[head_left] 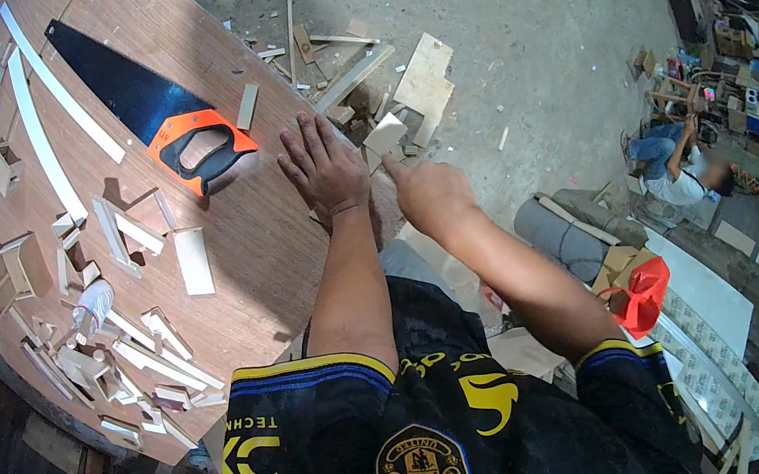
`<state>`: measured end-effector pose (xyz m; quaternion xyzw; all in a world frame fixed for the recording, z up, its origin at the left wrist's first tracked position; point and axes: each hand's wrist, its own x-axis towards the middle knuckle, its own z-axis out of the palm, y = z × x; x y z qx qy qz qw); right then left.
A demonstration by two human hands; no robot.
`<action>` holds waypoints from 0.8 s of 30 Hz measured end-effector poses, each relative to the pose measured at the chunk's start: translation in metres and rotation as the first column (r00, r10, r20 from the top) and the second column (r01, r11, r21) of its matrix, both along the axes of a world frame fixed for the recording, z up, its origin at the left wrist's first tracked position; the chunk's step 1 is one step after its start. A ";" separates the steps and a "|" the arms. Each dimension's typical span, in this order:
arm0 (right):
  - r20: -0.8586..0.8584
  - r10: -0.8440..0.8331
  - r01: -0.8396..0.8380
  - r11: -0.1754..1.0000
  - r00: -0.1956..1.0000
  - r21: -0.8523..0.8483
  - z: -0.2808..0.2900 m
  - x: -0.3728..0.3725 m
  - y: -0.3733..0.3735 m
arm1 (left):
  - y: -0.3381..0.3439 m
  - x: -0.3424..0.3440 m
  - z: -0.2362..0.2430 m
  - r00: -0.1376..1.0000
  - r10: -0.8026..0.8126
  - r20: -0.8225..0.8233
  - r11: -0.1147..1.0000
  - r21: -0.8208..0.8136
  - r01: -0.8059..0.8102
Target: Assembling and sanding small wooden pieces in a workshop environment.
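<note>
My left hand (327, 170) lies flat at the right edge of the brown wooden table (247, 291), palm down with fingers spread, holding nothing. Just past that edge, my right hand (434, 195) is closed, its index finger stretched along a small pale wooden piece (385, 134) that it appears to pinch. The thumb is hidden beneath the hand. Up and left of my left hand lies a handsaw (139, 92) with a dark blade and an orange and black handle. A short wooden strip (248, 106) rests between the saw handle and the table edge.
Wood offcuts, small wooden frames (130, 230) and a clear bottle (93, 306) crowd the table's left side. Long pale strips (45, 138) lie beside the saw. Scrap boards (427, 86) litter the floor. At right are a red bag (642, 297) and a seated person (682, 168).
</note>
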<state>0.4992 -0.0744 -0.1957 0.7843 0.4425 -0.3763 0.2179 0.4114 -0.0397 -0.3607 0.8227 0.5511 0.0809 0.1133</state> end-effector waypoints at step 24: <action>-0.001 0.011 -0.011 0.998 1.000 -0.055 -0.008 0.010 0.006 | 0.002 0.005 0.006 0.999 0.001 0.032 1.000 0.005 -0.001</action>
